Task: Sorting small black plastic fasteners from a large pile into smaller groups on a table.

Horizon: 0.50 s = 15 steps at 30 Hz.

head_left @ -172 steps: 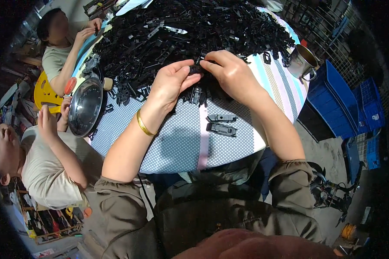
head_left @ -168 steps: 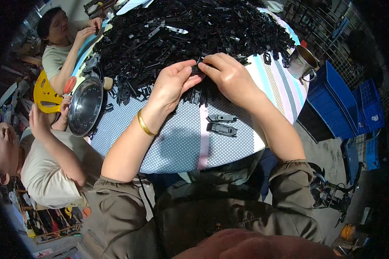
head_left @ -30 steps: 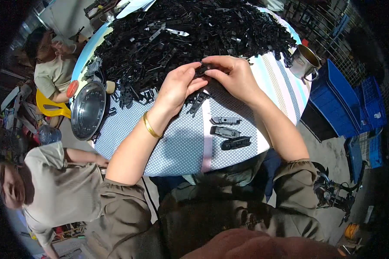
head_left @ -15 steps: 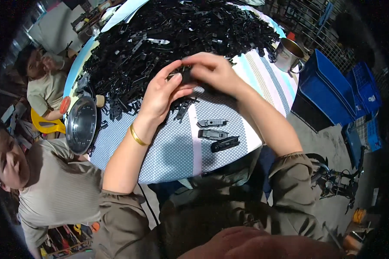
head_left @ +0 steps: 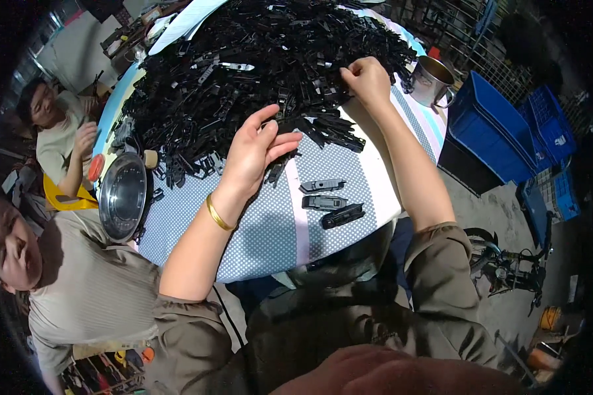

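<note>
Three parts [head_left: 324, 203] are lying aside, pile [head_left: 270, 69] waiting; left hand [head_left: 249, 155] hanging loosely spread, empty; right hand [head_left: 369, 82] curled, hold unclear.

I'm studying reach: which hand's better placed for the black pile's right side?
Likely the right hand: it's at that side of the pile, while the left hand sits farther left.

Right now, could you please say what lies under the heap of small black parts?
A pale, striped, dotted tablecloth borders the black heap and seems to run beneath it; anything under its middle is covered from view.
</note>
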Motion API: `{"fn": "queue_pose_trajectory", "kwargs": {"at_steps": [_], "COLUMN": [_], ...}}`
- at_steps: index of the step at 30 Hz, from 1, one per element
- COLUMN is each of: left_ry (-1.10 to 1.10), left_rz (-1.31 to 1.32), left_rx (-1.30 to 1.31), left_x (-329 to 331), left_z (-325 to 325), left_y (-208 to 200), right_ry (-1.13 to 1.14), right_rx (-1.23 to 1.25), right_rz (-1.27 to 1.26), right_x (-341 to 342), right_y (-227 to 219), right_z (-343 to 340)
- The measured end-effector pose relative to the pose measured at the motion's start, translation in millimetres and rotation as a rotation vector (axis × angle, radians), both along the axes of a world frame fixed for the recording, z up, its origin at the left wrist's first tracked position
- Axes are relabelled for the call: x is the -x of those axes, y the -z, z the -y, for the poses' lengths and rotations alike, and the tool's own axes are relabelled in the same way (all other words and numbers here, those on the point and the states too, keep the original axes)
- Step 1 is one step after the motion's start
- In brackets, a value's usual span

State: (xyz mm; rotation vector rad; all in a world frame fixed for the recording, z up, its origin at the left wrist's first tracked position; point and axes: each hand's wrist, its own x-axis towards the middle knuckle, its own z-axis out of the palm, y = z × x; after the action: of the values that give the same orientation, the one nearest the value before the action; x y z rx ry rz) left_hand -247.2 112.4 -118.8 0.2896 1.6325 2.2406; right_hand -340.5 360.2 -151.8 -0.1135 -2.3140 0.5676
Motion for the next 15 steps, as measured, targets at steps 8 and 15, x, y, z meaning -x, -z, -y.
{"fn": "queue_pose_trajectory", "kwargs": {"at_steps": [8,15], "left_ry": [-0.132,-0.143], "left_rz": [-0.002,-0.03], "left_rx": [-0.169,-0.126], "left_x": [10.4,10.0], "left_z": [5.7,8.4], "left_y": [4.5,3.2], "right_ry": [-0.869,-0.986], "right_rx": [1.001,1.194], "right_rz": [0.375,0.458], "right_x": [-70.4,-80.1], "right_y": [-52.9,-41.3], "right_z": [73.4,91.3]}}
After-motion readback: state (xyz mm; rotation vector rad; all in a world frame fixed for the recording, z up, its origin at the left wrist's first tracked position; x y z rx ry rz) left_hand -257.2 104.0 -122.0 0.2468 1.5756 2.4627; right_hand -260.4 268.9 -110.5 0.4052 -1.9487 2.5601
